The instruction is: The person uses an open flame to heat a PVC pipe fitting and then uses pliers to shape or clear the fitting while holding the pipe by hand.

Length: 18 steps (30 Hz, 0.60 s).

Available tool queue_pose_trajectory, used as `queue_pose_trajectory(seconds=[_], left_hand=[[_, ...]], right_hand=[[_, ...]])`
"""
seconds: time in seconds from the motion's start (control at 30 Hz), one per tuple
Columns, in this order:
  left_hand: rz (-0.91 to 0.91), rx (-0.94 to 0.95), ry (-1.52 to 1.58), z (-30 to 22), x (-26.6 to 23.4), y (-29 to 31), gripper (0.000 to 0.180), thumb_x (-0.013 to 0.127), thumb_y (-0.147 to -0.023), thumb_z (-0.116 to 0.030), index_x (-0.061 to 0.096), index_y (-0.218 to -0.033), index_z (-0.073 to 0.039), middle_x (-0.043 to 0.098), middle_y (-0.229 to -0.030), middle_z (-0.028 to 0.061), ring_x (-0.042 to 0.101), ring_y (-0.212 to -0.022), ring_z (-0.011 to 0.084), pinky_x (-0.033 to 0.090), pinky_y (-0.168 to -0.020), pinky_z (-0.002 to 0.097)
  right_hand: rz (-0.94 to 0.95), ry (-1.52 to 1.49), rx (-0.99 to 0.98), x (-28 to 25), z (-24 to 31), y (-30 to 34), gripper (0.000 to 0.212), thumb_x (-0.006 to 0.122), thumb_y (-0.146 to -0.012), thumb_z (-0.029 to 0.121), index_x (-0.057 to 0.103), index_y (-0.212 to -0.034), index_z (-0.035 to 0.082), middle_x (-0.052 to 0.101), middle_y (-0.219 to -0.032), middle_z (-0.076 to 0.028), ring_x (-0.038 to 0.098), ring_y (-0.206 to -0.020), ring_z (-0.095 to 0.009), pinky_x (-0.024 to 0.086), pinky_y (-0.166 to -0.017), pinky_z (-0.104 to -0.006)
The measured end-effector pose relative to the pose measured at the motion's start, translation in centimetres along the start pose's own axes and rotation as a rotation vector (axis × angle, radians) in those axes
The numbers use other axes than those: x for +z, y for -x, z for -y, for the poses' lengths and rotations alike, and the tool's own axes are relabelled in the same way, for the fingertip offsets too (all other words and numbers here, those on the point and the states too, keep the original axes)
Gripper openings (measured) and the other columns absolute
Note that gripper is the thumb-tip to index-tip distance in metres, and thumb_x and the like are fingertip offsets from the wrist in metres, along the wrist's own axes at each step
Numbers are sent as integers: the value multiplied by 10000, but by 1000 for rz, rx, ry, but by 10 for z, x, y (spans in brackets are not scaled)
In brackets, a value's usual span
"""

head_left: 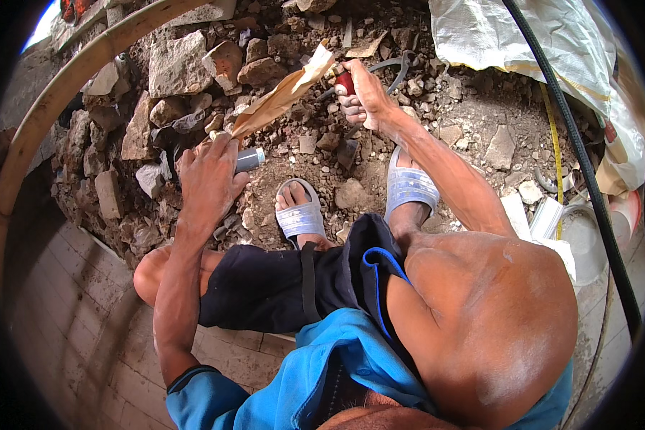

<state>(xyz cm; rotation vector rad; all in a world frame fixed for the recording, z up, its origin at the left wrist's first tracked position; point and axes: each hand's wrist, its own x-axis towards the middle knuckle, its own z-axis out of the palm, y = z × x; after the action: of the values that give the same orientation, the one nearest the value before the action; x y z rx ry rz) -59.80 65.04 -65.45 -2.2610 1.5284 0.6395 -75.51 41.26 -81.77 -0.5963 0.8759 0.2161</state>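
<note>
My left hand (209,175) is closed around a grey cylinder (249,159) with a pale blue end. From above its fingers a torn brown strip (283,97), like paper or thin cardboard, slants up toward my right hand. My right hand (369,97) grips a red-handled tool (344,82) whose working end I cannot make out. A curved grey metal piece (403,70) shows just behind that wrist; whether it belongs to the tool cannot be told. Both hands are above a heap of broken stone and rubble (178,66).
My sandalled feet (301,215) stand in loose dirt. A curved brown band (86,61) arches across the left. A white woven sack (487,36) lies at upper right, crossed by a dark hose (573,136). A clear round container (584,240) and tiled floor (72,301) lie nearer me.
</note>
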Motion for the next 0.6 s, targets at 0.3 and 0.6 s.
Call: queue_pose_trajectory(seconds=[0.3, 0.6], left_hand=[[81, -31, 22, -1, -3, -3, 704, 816, -728, -250, 575, -1359, -53, 594, -1346, 105, 626, -1159, 297, 427, -937, 448], [78, -39, 28, -2, -6, -3, 695, 817, -730, -249, 586, -1357, -56, 600, -1341, 98, 616, -1177, 297, 426, -945, 448]], right_hand=[[27, -20, 1, -1, 0, 1, 515, 349, -975, 566, 431, -683, 149, 287, -509, 105, 207, -370, -63, 185, -338, -258], [19, -8, -6, 0, -5, 2, 509, 324, -975, 560, 433, -698, 147, 297, -515, 98, 209, -380, -62, 189, -336, -256]])
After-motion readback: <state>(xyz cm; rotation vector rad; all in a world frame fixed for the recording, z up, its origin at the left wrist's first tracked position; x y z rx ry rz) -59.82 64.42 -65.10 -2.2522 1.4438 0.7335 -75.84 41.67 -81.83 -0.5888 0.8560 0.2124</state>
